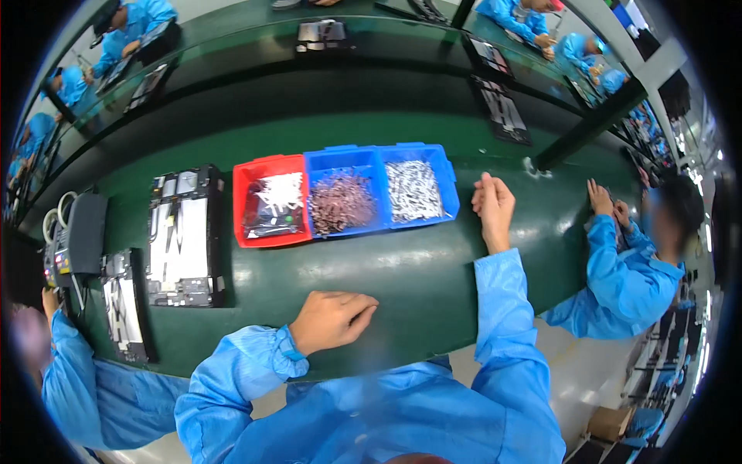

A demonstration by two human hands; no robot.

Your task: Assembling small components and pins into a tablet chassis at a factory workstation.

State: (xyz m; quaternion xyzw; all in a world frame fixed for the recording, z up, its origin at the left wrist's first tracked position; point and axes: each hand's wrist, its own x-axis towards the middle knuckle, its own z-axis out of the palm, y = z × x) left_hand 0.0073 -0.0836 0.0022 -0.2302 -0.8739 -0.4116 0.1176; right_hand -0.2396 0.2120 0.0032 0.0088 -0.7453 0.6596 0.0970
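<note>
My left hand [332, 322] rests on the green table near its front edge, back upward. Its fingers curl under and the thumb lies against them, so whatever may be inside is hidden. Farther right, my right hand [493, 207] lies beside the blue bins, its fingers curled in and nothing showing between them. Small white parts fill the right blue bin [450, 185], nearest that hand. Brownish small parts lie in the middle blue bin [345, 230]. The red bin [270, 241] on the left holds white pieces and a black packet.
Left of the bins lie a large open device chassis [185, 240] and a narrower one [124, 305]. A grey machine with rolls [83, 232] stands beyond them. Co-workers sit close at left and right [638, 267]. A dark post [591, 124] rises at the back right.
</note>
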